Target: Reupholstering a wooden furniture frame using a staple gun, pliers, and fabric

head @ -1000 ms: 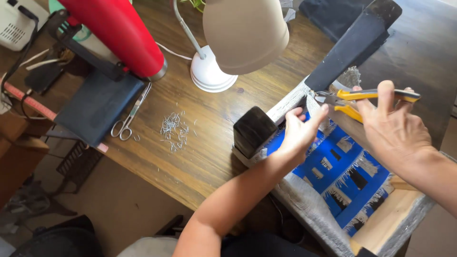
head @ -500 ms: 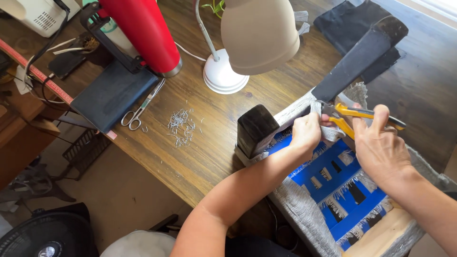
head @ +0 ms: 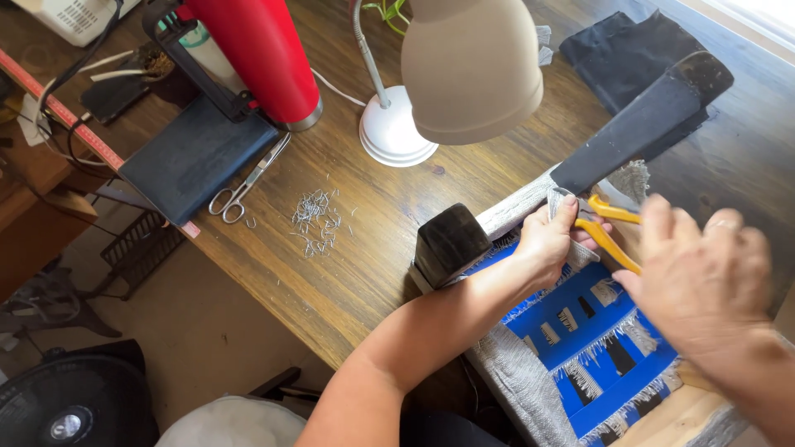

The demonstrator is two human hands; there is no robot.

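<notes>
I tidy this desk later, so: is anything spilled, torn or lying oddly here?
Yes. A loose scatter of small metal staples lies spilled on the wooden table beside the scissors. The grey fabric edging the blue panel is frayed and ragged.

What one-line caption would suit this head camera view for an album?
Left hand pinches grey fabric while the right hand works yellow-handled pliers on an upturned chair.

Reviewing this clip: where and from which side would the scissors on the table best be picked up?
Best by the finger loops. The scissors lie flat and closed on the wooden table, loops toward the table's near edge, blades pointing at the red bottle. The dark pad crowds the blade end, so coming from above at the loop end, on the side of the staple pile, looks clearest.
</notes>
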